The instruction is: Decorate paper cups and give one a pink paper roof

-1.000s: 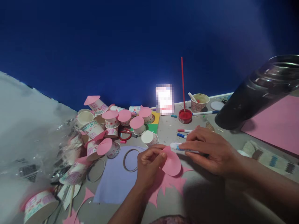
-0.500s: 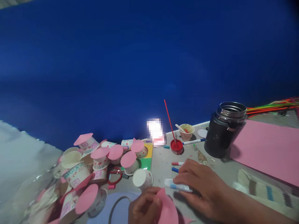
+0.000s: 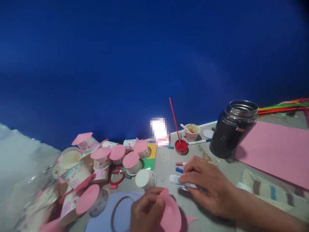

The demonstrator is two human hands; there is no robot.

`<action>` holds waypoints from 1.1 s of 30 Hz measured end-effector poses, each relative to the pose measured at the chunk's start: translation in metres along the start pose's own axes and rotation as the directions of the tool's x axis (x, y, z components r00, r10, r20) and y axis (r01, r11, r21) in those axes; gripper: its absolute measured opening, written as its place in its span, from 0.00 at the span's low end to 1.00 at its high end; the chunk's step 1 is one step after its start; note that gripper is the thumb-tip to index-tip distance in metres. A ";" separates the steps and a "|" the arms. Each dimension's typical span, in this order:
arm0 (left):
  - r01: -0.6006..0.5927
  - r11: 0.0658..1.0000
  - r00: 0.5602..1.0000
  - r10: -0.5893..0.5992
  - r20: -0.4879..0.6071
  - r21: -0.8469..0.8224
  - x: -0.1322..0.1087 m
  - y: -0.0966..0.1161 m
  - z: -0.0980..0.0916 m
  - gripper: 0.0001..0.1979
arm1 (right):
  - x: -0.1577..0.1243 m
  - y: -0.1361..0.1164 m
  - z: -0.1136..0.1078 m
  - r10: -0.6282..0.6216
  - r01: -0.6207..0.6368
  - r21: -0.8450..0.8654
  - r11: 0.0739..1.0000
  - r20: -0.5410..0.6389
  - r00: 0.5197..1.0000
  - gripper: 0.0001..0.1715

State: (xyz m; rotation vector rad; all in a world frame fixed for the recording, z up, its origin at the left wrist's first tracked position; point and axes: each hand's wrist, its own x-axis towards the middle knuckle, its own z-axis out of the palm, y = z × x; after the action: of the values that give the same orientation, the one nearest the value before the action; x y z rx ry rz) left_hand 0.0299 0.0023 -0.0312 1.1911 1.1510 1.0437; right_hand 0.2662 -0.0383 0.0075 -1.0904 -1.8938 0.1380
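My left hand (image 3: 147, 207) pinches a curved pink paper cutout (image 3: 171, 211) between thumb and fingers, low in the middle of the view. To its right, my right hand (image 3: 207, 185) rests low over the table, closed on a white glue tube (image 3: 174, 179) with a pale blue label. The tube lies on its side and points left; its rear part is covered by my fingers. Just beyond the left hand, a white paper cup (image 3: 145, 179) stands upside down. Near the right fingertips lie a blue marker (image 3: 179, 169) and a red-capped marker (image 3: 180, 164).
Several paper cups with pink paper tops (image 3: 117, 153) crowd the left. Red-handled scissors (image 3: 117, 176) lie among them. Toward the back are a red paint pot (image 3: 181, 147) with a brush and a small cup (image 3: 192, 132). An open dark flask (image 3: 230, 132) stands before pink paper (image 3: 275, 151).
My right fingers have closed further around the glue tube, covering more of it. The left hand still pinches the pink cutout. The whole view has shifted slightly.
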 end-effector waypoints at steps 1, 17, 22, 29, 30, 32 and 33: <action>0.007 1.000 1.000 -0.007 0.018 -0.006 -0.001 0.002 0.000 0.18 | 0.000 -0.001 -0.001 -0.009 0.009 0.012 1.000 -0.009 1.000 0.22; -0.056 0.998 0.991 0.061 0.123 -0.039 -0.006 0.007 0.003 0.07 | -0.008 -0.004 0.004 -0.007 0.008 -0.013 1.000 0.132 0.991 0.20; -0.092 0.995 0.986 0.088 0.144 0.024 -0.010 0.012 0.005 0.06 | -0.010 -0.005 0.004 -0.015 0.025 -0.037 0.999 0.242 0.970 0.19; -0.198 0.973 0.975 0.182 0.127 0.122 -0.016 0.011 0.007 0.04 | -0.010 -0.015 0.005 -0.087 0.144 -0.169 0.975 0.306 0.948 0.12; -0.214 0.968 0.972 0.197 0.130 0.132 -0.016 0.011 0.007 0.04 | -0.010 -0.017 0.007 -0.079 0.145 -0.192 0.971 0.314 0.946 0.11; -0.243 0.958 0.965 0.222 0.142 0.153 -0.017 0.010 0.007 0.05 | -0.012 -0.022 0.010 -0.056 0.137 -0.239 0.961 0.317 0.947 0.11; -0.253 0.953 0.962 0.230 0.145 0.165 -0.016 0.009 0.007 0.05 | -0.012 -0.024 0.011 -0.046 0.133 -0.259 0.957 0.315 0.948 0.11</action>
State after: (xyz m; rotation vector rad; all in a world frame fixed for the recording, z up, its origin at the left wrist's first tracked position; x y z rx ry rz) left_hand 0.0344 -0.0140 -0.0206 1.5517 1.0375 1.0459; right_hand 0.2446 -0.0582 0.0051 -1.2203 -2.2910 -0.0142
